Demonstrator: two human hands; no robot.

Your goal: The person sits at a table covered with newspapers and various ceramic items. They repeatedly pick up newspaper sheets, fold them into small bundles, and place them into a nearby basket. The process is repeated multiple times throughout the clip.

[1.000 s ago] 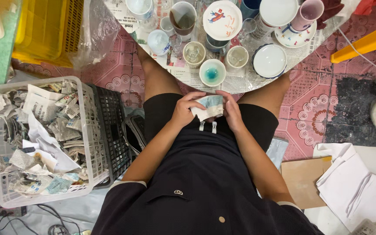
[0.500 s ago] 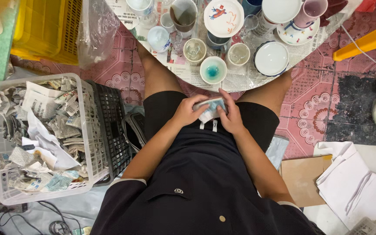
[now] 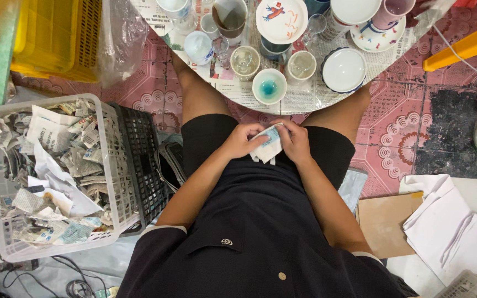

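Paper-wrapped bundle point(image 3: 268, 144) between both hands point(image 3: 269, 140).

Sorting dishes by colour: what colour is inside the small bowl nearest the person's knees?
Turquoise centre, white rim: small bowl, head view.

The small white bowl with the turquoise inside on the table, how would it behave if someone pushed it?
The small white bowl with the turquoise inside looks ceramic, so probably stiff and breakable. It sits upright on newspaper, likelier to slide than tip.
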